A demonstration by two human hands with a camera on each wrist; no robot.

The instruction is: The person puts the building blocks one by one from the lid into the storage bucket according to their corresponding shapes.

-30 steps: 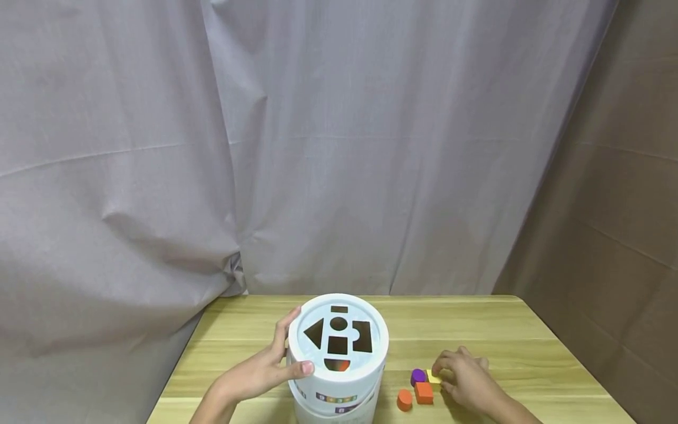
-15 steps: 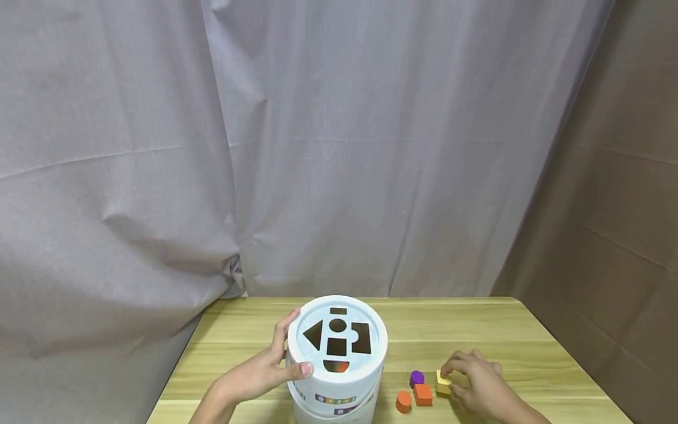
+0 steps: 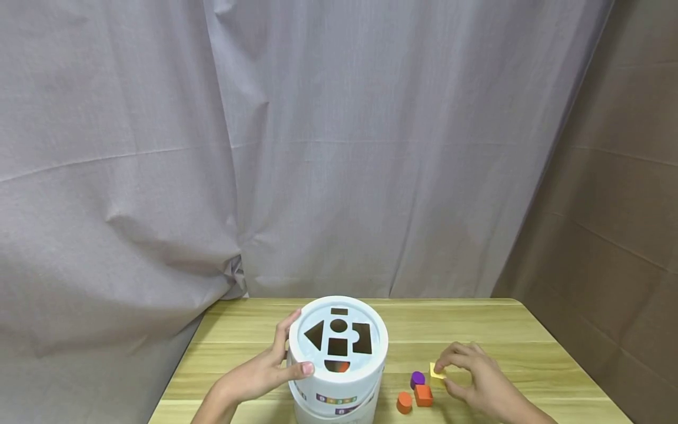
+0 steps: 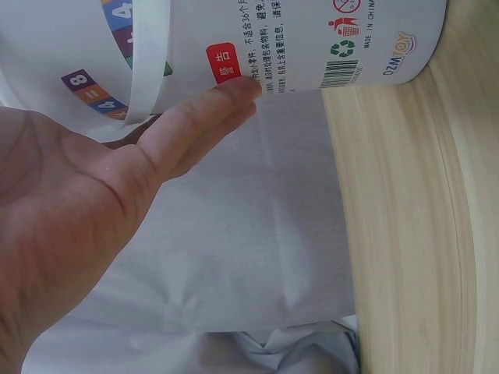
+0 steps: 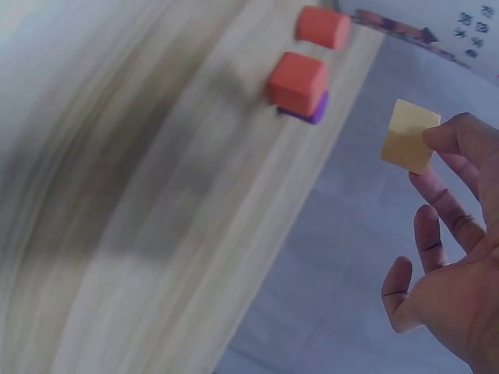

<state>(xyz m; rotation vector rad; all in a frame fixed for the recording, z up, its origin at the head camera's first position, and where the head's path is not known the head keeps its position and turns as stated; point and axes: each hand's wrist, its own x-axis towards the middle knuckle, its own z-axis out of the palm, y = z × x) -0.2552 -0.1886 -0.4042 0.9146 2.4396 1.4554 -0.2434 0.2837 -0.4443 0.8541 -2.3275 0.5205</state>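
A plain yellow block (image 5: 407, 134), flat-faced and sharp-edged, is pinched by the right hand (image 3: 479, 377) above the wood-grained bench (image 3: 238, 330), near an orange block (image 3: 423, 396) and orange and purple cylinders (image 3: 404, 403). The left hand (image 3: 259, 371) rests straight fingers against a smooth white bucket (image 3: 339, 386), its lid (image 3: 361, 365) pierced with geometric shapes, its side printed "OZMTOY", "MADE IN CHINA" and, on a red label (image 4: 224, 64), "警告".

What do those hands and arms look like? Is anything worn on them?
They're a person's: the left hand and right hand are bare, with slender, jointed fingers and no gloves or rings in sight. No sleeve, watch, cable or marking shows on the visible parts of the forearms.
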